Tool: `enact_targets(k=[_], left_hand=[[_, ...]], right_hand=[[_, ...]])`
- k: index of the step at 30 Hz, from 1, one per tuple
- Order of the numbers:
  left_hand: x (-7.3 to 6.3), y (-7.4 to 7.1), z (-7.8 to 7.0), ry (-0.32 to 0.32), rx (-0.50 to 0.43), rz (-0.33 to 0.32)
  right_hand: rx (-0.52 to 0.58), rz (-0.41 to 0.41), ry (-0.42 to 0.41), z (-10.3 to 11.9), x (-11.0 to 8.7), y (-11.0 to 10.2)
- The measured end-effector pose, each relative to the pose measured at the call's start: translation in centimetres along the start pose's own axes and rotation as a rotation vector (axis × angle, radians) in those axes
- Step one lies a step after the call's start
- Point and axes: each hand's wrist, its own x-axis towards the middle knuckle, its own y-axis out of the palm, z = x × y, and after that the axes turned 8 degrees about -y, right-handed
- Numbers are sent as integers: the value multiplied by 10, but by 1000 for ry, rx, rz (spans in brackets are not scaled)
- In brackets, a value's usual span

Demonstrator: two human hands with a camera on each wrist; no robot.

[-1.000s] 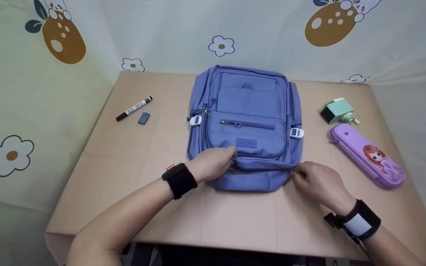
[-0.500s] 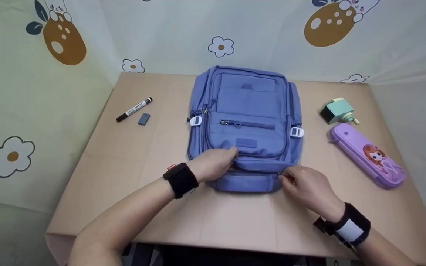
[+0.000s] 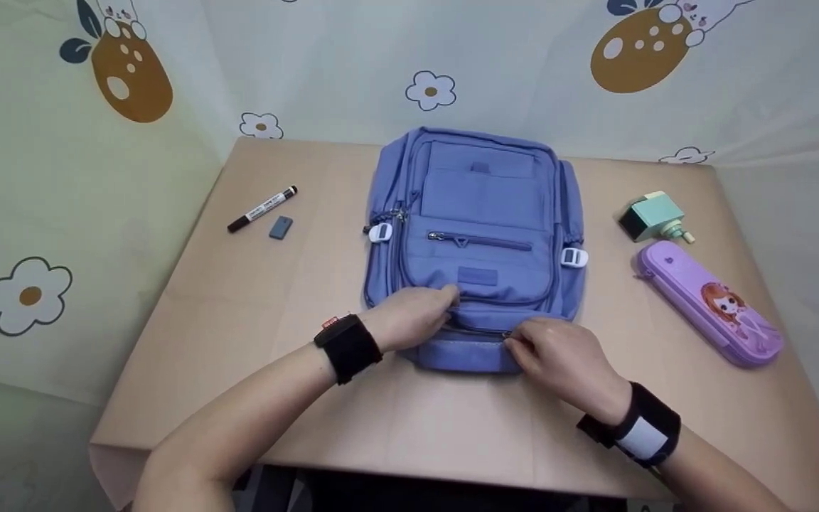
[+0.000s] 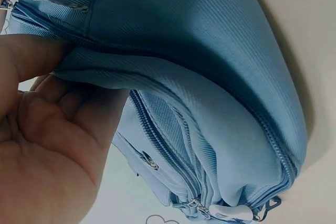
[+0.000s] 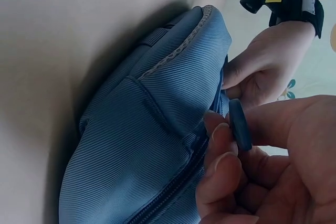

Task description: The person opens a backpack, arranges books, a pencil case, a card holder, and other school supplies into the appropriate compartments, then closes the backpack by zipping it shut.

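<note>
A blue backpack (image 3: 484, 192) lies flat on the table, front face up, its bottom end toward me. My left hand (image 3: 413, 316) pinches a fold of fabric at the bottom front edge; in the left wrist view, thumb and fingers (image 4: 50, 145) grip that fold beside a long zipper (image 4: 231, 90). To its right, my right hand (image 3: 562, 359) holds a zipper pull on the bottom seam. The right wrist view shows this blue zipper pull (image 5: 240, 124) between thumb and fingers, with zipper teeth (image 5: 168, 195) running along the bag below it.
Left of the bag lie a marker (image 3: 262, 209) and a small grey-blue block (image 3: 281, 227). On the right are a mint-green object with a stubby knob (image 3: 655, 215) and a purple pencil case (image 3: 712, 302). Patterned cloth (image 3: 338, 64) hangs behind the table (image 3: 296, 412).
My right hand has moved left along the bag's bottom seam with the zipper pull, coming closer to my left hand. The left hand keeps its grip in nearly the same place.
</note>
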Motion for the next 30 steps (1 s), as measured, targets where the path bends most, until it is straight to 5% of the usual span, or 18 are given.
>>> enact_targets(k=[12, 23, 30], left_hand=[[-16, -9, 18, 92, -67, 5], [-37, -14, 51, 153, -9, -86], [-33, -12, 61, 137, 1, -98]], right_hand=[[17, -3, 12, -3, -3, 5], [17, 17, 31, -2, -4, 2], [10, 21, 36, -1, -3, 2]])
